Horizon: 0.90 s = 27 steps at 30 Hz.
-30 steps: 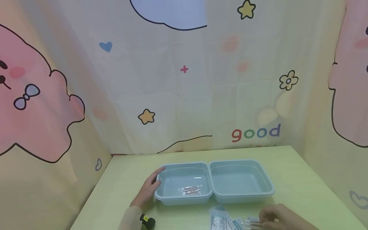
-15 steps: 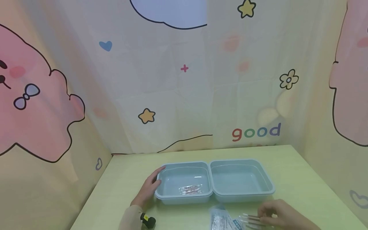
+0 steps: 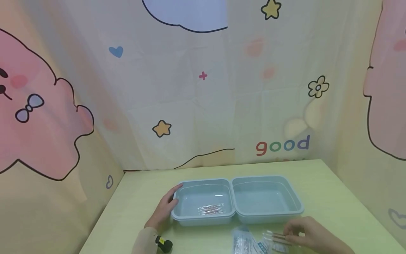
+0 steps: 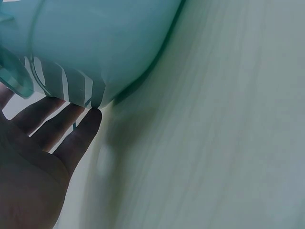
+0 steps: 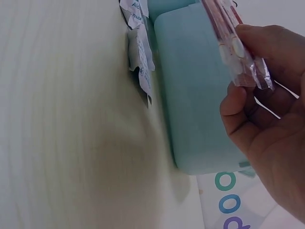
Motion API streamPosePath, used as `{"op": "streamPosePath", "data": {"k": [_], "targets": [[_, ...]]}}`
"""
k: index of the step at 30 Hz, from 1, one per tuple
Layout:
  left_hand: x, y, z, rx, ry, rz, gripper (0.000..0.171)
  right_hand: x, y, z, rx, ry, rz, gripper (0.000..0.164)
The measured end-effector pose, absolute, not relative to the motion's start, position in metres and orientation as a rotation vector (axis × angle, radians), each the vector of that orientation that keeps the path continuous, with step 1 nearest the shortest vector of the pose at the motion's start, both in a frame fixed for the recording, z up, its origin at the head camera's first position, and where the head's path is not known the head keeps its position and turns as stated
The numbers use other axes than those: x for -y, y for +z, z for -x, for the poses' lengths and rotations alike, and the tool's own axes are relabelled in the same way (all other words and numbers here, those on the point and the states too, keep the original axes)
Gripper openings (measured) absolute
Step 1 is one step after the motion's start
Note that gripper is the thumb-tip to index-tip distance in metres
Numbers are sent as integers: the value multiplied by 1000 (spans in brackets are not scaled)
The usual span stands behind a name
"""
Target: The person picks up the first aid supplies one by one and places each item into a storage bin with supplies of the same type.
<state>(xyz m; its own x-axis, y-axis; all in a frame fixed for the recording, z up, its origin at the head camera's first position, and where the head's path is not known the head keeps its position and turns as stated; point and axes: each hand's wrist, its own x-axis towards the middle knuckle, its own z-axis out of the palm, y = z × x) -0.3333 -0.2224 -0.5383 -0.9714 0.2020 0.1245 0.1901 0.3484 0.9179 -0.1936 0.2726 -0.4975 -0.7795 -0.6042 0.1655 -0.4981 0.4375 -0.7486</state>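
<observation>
Swabs in clear wrappers, that's what I've got pinched between the thumb and fingers of my right hand, brown sticks showing through the plastic. They poke out to the left of those fingers, a bit nearer to me than the blue right tray. Just left of that same hand, on the tabletop, there's a little heap of printed sachets, white with blue lettering. As for my left hand, it isn't clamped round anything: fingers pretty much straight, tips touching the outer wall of the left tray, thumb by the rim. That tray sits directly right of my left hand, with some more wrapped packs lying in its near half. Both trays stand side by side, touching.
</observation>
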Motion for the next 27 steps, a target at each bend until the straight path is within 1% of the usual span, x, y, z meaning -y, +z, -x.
{"op": "streamPosePath", "data": {"k": [2,6,9,16,27], "targets": [[221,-531,328,-2552,1755,-375,56,-272,-496,194,-2564,-1277,1008,5],[220,-528,326,-2546,1759,-362,56,-270,-495,194,-2614,-1278,1053,6],[222,-538,333,-2565,1753,-360,57,-268,-495,196,-2647,-1298,1111,10],[223,-539,333,-2562,1747,-374,57,-265,-495,201,-2654,-1390,1149,15],[224,-539,334,-2585,1700,-360,56,-261,-491,207,-2739,-1404,1189,18]]}}
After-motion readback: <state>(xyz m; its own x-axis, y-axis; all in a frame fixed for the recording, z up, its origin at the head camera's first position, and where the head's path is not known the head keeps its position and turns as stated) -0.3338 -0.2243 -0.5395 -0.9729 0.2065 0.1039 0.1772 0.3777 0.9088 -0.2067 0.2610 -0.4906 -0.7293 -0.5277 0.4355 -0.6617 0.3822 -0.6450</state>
